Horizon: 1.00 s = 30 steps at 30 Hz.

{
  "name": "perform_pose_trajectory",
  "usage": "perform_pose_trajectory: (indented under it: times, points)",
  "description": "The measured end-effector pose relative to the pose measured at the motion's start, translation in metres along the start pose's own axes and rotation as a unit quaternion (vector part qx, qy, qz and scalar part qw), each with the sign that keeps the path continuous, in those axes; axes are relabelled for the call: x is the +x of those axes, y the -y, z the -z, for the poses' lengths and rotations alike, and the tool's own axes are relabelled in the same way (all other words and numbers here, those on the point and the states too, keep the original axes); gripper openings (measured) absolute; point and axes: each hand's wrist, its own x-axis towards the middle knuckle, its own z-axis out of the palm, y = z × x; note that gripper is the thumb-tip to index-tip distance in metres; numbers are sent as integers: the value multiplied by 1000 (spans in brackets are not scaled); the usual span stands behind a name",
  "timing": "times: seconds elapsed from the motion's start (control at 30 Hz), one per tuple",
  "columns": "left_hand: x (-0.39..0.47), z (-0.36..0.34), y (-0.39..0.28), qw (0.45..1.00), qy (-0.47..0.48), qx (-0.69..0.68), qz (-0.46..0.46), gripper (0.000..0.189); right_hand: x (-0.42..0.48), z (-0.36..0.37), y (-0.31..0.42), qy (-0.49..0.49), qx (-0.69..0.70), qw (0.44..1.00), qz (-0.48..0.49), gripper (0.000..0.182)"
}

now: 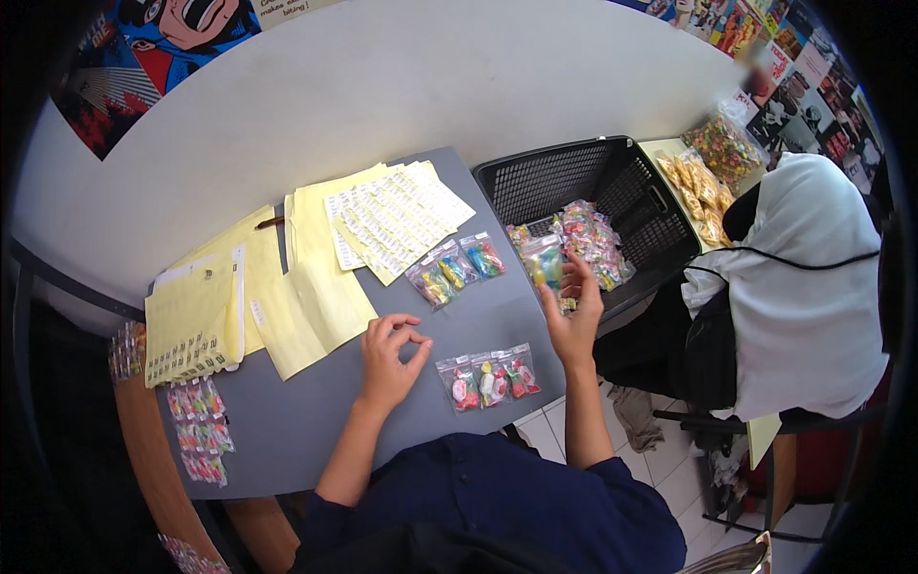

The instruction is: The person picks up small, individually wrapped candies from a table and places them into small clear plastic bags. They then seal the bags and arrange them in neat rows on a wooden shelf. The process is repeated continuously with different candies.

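Note:
My right hand (576, 316), raised over the near side of a black plastic crate, grips a small clear bag of candies (543, 258) with blue and yellow in it. Above the grey table, my left hand (391, 362) hovers with its fingers bent and apart, and nothing is in it. Right of it lies a row of small zip bags with red and white wrapped candies (491, 380). Farther back, several bags with yellow, blue and red candies (452, 269) overlap beside the label sheets (394, 219).
The black crate (574, 159) holds many candy bags (592, 240). Yellow paper sheets (315, 323) and a brown pen (270, 223) lie on the grey table (301, 445). More candy bags (197, 430) are at the left edge. Another person (796, 308) sits to the right.

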Motion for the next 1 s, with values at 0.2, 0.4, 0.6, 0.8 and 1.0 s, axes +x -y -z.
perform_pose_trajectory:
  times: [0.2, 0.4, 0.6, 0.8, 1.0]
  points:
    - [9, -39, -24, 797, -46, -577, 174, 41, -19, -35, 39, 254, 152, 955, 32, 44]
    - [10, -33, -2, 742, 3, -604, 290, 39, 7, -50, 10, 270, 44, 960, 61, 27]
    - [12, -35, 12, 686, -79, -643, 332, 25, 40, -70, -40, 224, -157, 959, 78, 42]
    - [11, -36, 23, 710, -90, -617, 327, 26, 44, -83, -52, 268, -75, 960, 20, 52]
    - [10, -36, 25, 765, -88, -557, 311, 29, 39, -84, -55, 249, 80, 963, -62, 61]
